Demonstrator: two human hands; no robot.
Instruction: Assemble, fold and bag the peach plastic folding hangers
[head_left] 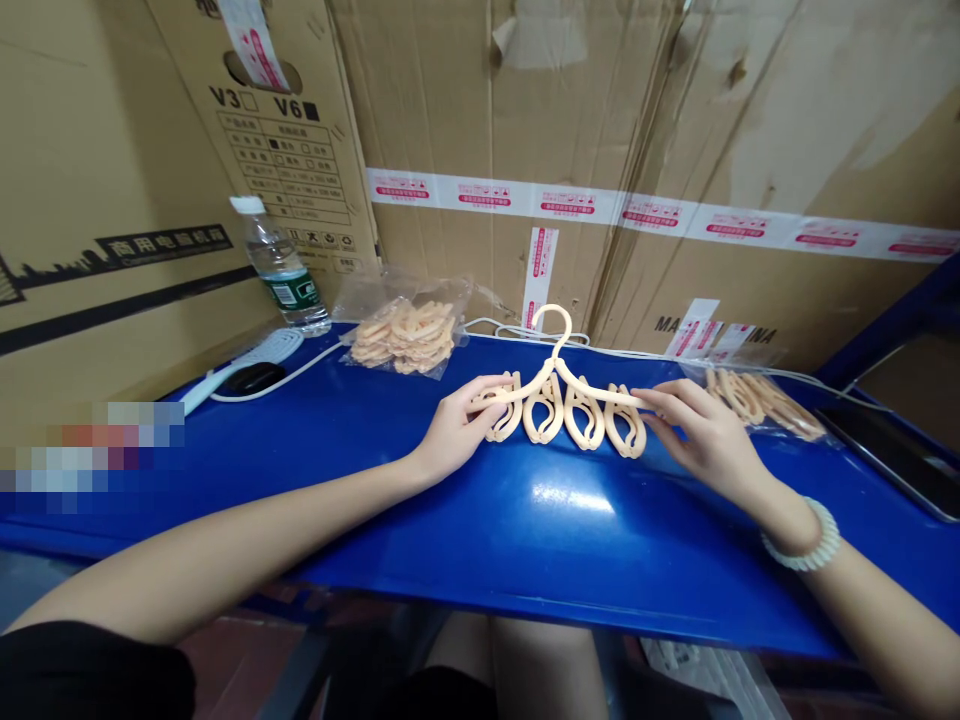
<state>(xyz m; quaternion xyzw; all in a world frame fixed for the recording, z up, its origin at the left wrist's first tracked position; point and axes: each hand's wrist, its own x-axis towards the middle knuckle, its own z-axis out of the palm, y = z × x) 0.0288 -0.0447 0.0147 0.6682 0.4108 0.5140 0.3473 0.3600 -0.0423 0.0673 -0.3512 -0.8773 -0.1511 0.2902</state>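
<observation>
A cream folding clothes hanger (583, 390) is spread out above the blue table, its hook pointing up and away from me. My left hand (459, 425) pinches the tip of its left arm between thumb and fingers. At the opposite tip, my right hand (701, 435) has thumb and fingers closed on the right arm. Several folded hangers of the same kind (543, 412) lie in a row just behind and below the spread one. The leftmost is partly hidden by my left fingers, and the rightmost lies close to my right fingertips.
Behind the row sits a clear bag of folded hangers (409, 335); another bag (765, 400) lies at right beside a dark phone (892, 455). A water bottle (283, 268), a light-coloured brush-like object (262, 350) and white cables (517, 332) are further back. Cardboard boxes (480, 110) wall the blue table (465, 550).
</observation>
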